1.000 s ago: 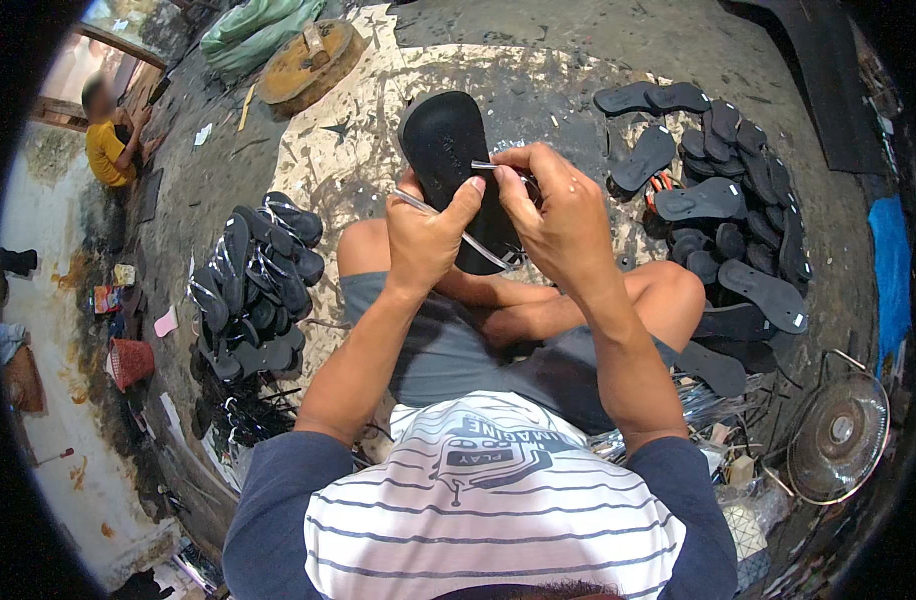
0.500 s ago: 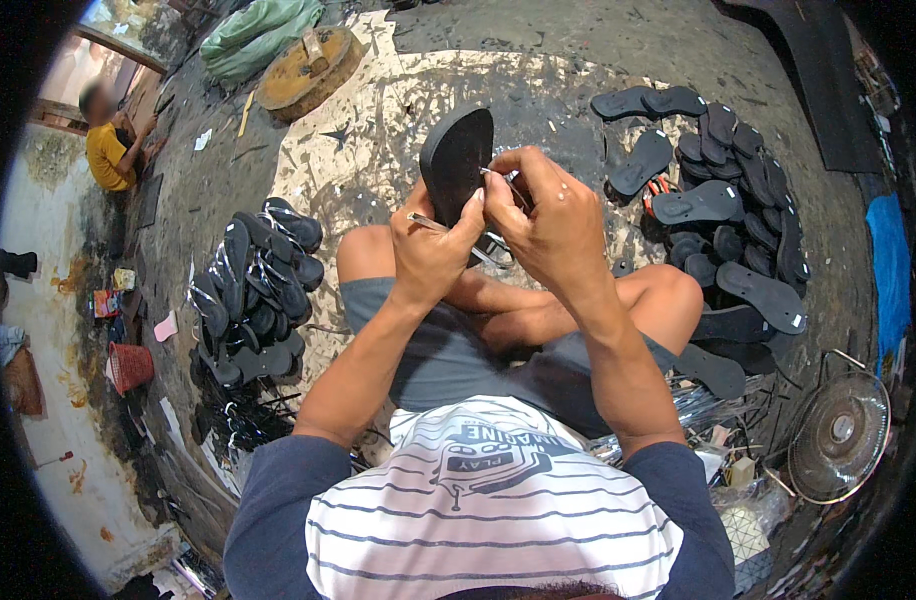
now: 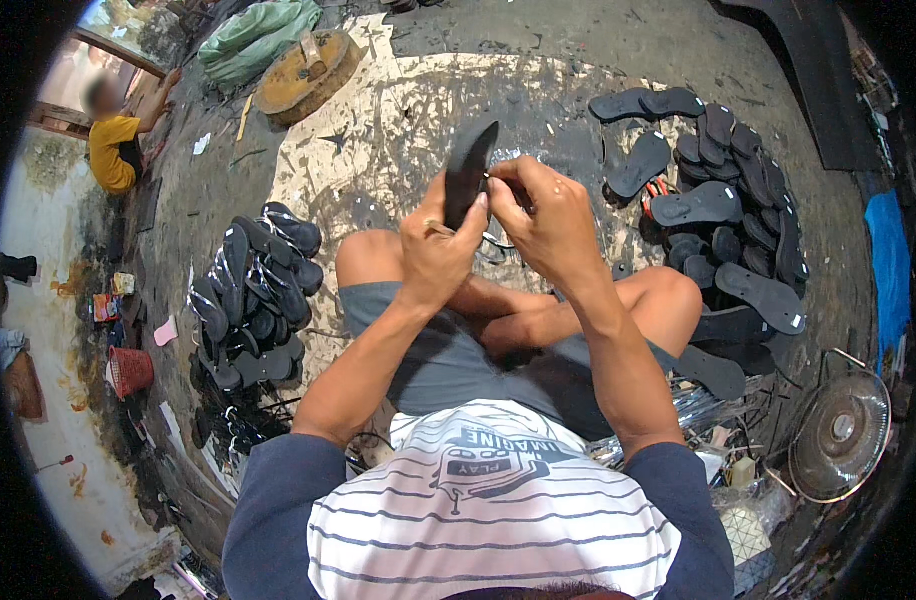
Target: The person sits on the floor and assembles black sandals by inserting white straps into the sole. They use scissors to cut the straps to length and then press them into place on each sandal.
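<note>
A black flip-flop sole point(image 3: 466, 172) is raised over my crossed legs, turned nearly edge-on. My left hand point(image 3: 436, 246) is closed round its lower part, with the thumb pressed on its face. A small pale end shows by the left fingers; what it belongs to is hidden. My right hand point(image 3: 543, 215) pinches close against the sole's right face, at a thin dark and silvery strap mostly covered by the fingers. Below the hands, a thin silvery loop point(image 3: 496, 243) hangs near my shins.
Left of my knee lies a pile of black sandals with silvery straps point(image 3: 236, 262). Bare black soles point(image 3: 698, 204) are heaped at the right. A fan point(image 3: 840, 428) stands lower right. A round wooden block point(image 3: 288, 88) and green sack point(image 3: 258, 35) lie far left, near a person in yellow point(image 3: 113, 150).
The sole has turned from showing more of its face to nearly edge-on, and its top has dropped slightly. The pale rod by my left fingers shows less. The person in yellow has raised an arm.
</note>
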Available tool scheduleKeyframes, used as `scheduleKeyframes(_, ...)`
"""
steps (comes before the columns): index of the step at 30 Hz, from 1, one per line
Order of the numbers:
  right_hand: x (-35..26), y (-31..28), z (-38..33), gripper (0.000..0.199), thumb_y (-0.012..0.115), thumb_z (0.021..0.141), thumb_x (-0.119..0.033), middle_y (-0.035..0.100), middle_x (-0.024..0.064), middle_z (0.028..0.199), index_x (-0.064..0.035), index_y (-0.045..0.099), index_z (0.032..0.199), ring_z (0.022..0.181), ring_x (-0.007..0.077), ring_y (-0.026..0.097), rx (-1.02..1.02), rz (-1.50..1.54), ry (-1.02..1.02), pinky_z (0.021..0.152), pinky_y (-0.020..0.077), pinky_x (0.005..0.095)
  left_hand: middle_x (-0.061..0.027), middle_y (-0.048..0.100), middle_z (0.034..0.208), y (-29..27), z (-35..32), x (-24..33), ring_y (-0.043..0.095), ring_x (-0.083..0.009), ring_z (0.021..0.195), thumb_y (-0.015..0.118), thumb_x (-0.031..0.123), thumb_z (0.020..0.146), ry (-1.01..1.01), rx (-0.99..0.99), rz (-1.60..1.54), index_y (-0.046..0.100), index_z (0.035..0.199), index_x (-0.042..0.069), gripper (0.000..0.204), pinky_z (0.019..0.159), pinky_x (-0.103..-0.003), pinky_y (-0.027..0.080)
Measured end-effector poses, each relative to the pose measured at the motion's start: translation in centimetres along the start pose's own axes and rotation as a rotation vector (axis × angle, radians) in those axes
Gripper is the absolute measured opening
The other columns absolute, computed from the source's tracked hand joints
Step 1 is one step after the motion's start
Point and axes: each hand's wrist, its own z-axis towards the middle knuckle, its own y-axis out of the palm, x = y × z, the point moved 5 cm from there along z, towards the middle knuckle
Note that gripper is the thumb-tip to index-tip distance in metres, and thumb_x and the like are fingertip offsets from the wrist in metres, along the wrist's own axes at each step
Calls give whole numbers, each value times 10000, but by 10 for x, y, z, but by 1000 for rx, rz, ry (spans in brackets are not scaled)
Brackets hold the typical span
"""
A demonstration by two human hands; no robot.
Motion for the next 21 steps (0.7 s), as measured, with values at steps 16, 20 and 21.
scheduleKeyframes(16,23,-1,-7,203,697,920,-192,708,199,907,-19,662,1019,855,401,693,-35,60,77,730,536,473,-78,713,1050,6,-4,-22,647,-102,919,657,54,945,-195,-93,-138,593,1260,-37,334,798,-260,545)
scheduleKeyframes(20,3,-9,-12,217,728,891,-224,707,171,932,-37,708,1000,903,360,667,-31,46,-22,812,514,443,-82,674,1084,5,12,-33,643,-128,931,641,-9,926,-162,-54,-236,356,1498,-9,639,808,-282,549)
scheduleKeyframes(21,-4,-12,-13,218,734,886,-231,708,166,937,-42,718,994,911,351,662,-30,66,-49,828,509,435,-84,660,1102,7,9,-30,639,-134,952,646,-21,918,-114,-104,-250,295,1529,7,704,825,-291,548)
